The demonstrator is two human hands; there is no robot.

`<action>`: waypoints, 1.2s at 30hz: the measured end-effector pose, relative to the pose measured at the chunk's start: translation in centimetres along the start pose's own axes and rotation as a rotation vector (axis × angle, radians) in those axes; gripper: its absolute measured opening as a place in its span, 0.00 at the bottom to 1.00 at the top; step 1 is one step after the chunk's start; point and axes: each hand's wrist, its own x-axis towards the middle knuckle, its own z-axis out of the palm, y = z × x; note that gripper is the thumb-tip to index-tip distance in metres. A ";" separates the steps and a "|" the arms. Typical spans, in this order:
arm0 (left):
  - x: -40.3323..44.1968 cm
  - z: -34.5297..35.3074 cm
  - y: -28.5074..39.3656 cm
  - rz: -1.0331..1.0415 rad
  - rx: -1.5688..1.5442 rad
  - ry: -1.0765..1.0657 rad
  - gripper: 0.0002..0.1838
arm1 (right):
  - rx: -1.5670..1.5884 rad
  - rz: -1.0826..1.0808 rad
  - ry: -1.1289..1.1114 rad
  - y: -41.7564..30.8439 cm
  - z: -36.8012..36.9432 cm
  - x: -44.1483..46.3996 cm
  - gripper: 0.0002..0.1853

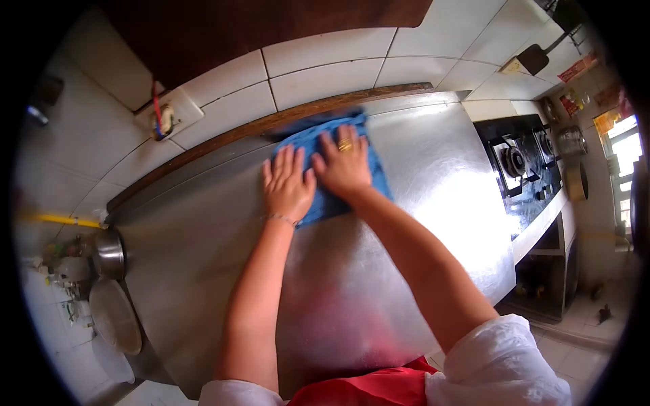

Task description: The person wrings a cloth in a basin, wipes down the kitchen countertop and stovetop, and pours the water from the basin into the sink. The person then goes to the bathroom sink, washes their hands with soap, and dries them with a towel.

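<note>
A blue cloth (326,201) lies spread on a shiny steel countertop (203,230), close to its back edge. Flat on the cloth's left part rests my left hand (288,186), fingers stretched toward the wall and a thin bracelet at the wrist. My right hand (345,162) presses on the cloth beside it, its fingers extended and slightly blurred, with a gold-coloured ring on one. Both palms face down, and the hands nearly touch at the thumbs. Part of the cloth is hidden beneath them.
A black gas stove (518,162) stands to the right. A wooden strip (223,145) runs along the tiled wall. Left of the counter are a steel pot (108,254) and a pale basin (115,317). A wall socket (166,116) has wires.
</note>
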 end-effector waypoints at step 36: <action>-18.3 -8.3 2.5 -0.001 -0.075 -0.092 0.27 | 0.081 -0.063 -0.137 -8.6 -4.8 -17.8 0.29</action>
